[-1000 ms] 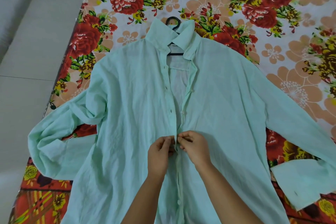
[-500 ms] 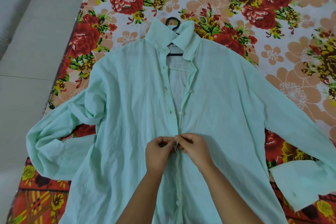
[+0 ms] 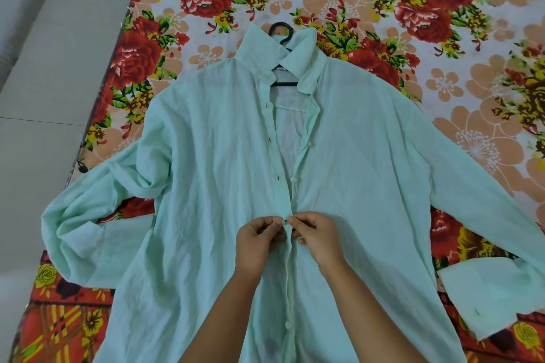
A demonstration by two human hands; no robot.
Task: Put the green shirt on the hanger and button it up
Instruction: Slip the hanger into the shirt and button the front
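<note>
Our left hand (image 3: 259, 242) pinches the buttonhole edge of the green shirt (image 3: 206, 156) between thumb and forefinger. Our right hand (image 3: 315, 236) pinches the facing edge at a small button (image 3: 285, 221), fingertips nearly touching. To do this well, we hold the hole taut with the left, tip the button edge-on with the right, and slide it through before letting the cloth go. The fabric looks thin and creased, so it probably slips; we keep both edges level to avoid skipping a hole. Below our hands the front lies closed; above, it gapes open past the next button (image 3: 293, 179) up to the collar. The shirt lies front up on the floral bedsheet (image 3: 442, 82), with the hanger (image 3: 281, 31) hook poking out of the collar.
</note>
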